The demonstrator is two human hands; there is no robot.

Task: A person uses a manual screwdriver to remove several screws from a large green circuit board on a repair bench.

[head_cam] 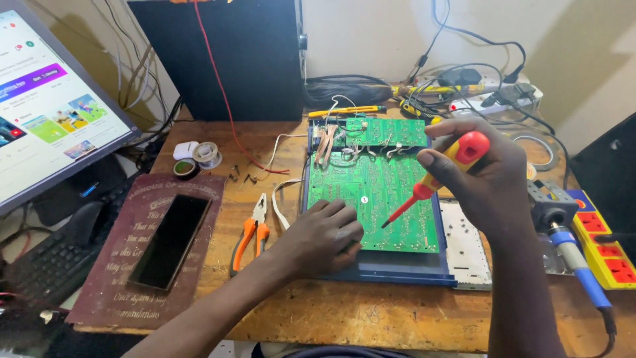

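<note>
The right hand grips a red-and-yellow screwdriver, its tip seemingly touching the green circuit board. The left hand lies open on the board's lower edge, holding nothing

Center frame: big circuit board is bright green w/ fine pale trace pattern & white dots, a smaller green board above it, both on a dark blue chassis; the screwdriver in the right hand has a red & yellow handle w/ red shaft. Left of the boards: pliers w/ orange grips on the tan wood table, a black phone on a maroon plaque w/ pale lettering. Right edge: power strip is yellow w/ red sockets, soldering iron has a blue handle; upper frame shows a red wire across a black box.
</note>
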